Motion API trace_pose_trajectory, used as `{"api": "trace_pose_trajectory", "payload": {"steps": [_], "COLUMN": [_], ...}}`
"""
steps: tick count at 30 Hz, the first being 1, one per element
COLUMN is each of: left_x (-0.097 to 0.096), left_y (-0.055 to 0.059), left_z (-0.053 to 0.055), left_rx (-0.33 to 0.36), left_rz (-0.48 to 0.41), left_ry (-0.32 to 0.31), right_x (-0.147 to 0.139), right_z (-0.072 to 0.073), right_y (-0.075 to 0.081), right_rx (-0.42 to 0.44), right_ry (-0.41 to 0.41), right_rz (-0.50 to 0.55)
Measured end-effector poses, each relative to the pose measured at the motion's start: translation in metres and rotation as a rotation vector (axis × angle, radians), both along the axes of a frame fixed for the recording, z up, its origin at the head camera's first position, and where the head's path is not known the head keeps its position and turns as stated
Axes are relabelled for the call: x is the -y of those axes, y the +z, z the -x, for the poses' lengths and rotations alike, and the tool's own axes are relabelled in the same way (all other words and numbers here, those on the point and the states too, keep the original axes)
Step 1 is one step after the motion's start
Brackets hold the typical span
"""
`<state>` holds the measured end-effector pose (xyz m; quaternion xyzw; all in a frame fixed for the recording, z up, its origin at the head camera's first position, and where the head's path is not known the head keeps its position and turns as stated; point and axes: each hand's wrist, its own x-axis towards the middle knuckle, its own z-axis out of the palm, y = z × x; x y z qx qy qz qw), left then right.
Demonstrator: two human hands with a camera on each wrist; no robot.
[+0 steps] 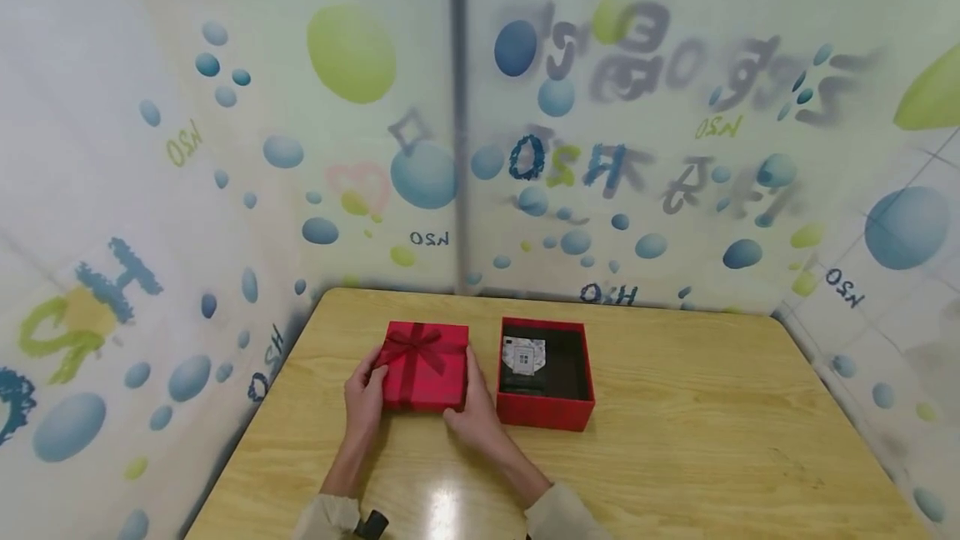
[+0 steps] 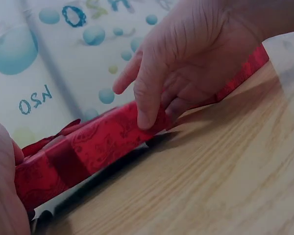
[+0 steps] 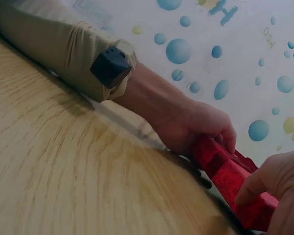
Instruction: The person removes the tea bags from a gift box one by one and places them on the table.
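A red gift box lid (image 1: 446, 377) with a dark red ribbon bow (image 1: 417, 344) is between the two hands, left of the open box. My left hand (image 1: 363, 397) grips its left side, while my right hand (image 1: 476, 413) holds the right side near the front corner. In the left wrist view, the thumb of the right hand (image 2: 181, 58) presses the lid's patterned side wall (image 2: 105, 139). Something dark shows beneath that wall; its kind is unclear. The red box (image 1: 545, 415) has a dark interior holding a pale printed packet (image 1: 524, 357) at its left.
Both boxes' parts rest over a light wooden table (image 1: 697, 423). Behind it and at both sides hang walls (image 1: 375, 132) printed with blue and green dots. A dark device (image 3: 110, 67) is strapped at the left sleeve cuff.
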<state>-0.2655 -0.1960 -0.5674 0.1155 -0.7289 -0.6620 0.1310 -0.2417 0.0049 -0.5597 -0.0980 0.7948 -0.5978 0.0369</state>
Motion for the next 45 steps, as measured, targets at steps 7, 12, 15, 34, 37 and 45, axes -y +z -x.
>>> {"api": "trace_pose_trajectory", "payload": {"steps": [7, 12, 15, 34, 37, 45], "left_x": [-0.001, 0.000, 0.001, -0.001, -0.001, 0.000], "left_y": [-0.004, -0.008, -0.011, -0.018, -0.019, -0.018], "left_z": [0.004, 0.006, 0.006, 0.003, 0.002, 0.004], "left_rx": [0.021, -0.024, -0.042, -0.114, -0.110, -0.121], "left_rz": [0.098, 0.177, 0.194, 0.256, 0.250, 0.248], "left_ry": [0.008, 0.014, 0.016, 0.074, 0.067, 0.070], "right_x": [0.002, 0.000, -0.001, 0.006, 0.006, 0.003], "right_z": [0.004, 0.003, 0.004, 0.002, 0.000, -0.007], "right_y": [-0.012, -0.014, -0.015, -0.027, -0.019, 0.015], "right_rx": [-0.026, -0.032, -0.023, -0.054, 0.001, -0.040], "right_ry": [-0.002, -0.019, -0.012, -0.084, -0.080, -0.025], "right_rz": [0.016, -0.046, -0.046, 0.031, 0.123, 0.128]}}
